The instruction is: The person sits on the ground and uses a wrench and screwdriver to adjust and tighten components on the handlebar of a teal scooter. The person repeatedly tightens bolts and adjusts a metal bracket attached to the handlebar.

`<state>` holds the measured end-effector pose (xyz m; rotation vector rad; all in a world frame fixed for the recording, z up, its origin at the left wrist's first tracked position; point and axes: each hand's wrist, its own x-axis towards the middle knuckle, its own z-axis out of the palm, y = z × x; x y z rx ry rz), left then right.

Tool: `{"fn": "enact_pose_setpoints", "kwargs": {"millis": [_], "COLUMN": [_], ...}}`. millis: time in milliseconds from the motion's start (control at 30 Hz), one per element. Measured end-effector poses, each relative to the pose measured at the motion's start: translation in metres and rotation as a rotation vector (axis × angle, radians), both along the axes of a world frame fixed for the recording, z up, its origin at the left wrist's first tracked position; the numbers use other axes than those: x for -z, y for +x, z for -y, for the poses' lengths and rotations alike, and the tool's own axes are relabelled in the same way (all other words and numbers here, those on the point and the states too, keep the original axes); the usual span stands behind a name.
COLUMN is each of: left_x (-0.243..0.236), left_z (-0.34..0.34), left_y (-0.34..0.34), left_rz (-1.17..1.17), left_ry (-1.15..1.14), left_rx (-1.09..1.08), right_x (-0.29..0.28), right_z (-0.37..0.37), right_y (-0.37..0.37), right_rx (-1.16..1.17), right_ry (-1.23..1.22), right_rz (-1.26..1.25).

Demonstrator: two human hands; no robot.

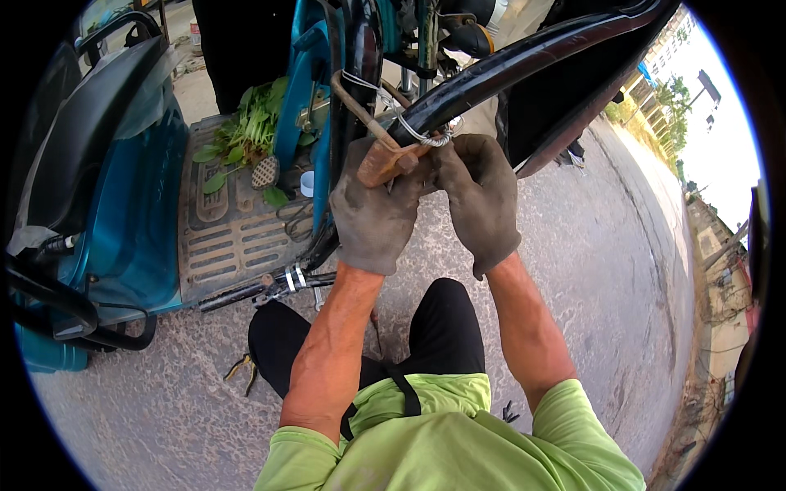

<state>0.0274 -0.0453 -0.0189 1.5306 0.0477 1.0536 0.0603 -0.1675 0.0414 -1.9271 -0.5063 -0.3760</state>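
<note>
My left hand (372,214), in a dirty grey-brown glove, is closed around a rusty metal bracket (381,164) that lies against a black tube (491,78). Silvery wire (419,137) is looped round the tube beside the bracket, with several strands twisted together at its right side. My right hand (481,200), gloved alike, has its fingers pinched together just below the twisted wire. What sits between those fingertips is hidden by the glove. Both hands nearly touch under the tube's lower end.
A teal three-wheeler or scooter body (135,213) stands at left, with leafy greens (250,123) on its ribbed footboard (221,245). Pliers with yellow handles (242,372) lie on the concrete ground (589,327). A black bar (262,288) juts out near my knee.
</note>
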Motion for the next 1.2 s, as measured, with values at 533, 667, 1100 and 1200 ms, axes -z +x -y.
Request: {"fn": "enact_pose_setpoints", "kwargs": {"millis": [533,667,1100,1200], "left_x": [-0.005,-0.006,-0.006,-0.006], "left_z": [0.0,0.001,0.001,0.002], "left_y": [-0.001,-0.003,-0.004,-0.004], "left_rz": [0.061,0.031,-0.039,-0.003], "left_ry": [0.016,-0.023,-0.053,-0.07], "left_rx": [0.05,0.044,0.029,0.049], "right_x": [-0.009,-0.008,-0.011,-0.008], "right_z": [0.01,0.009,0.01,0.008], "right_y": [0.006,0.006,-0.001,0.001], "right_rx": [-0.101,-0.086,-0.013,-0.033], "right_ry": [-0.133,-0.037,-0.168,-0.224], "right_rz": [-0.081,-0.077,0.056,0.293]}}
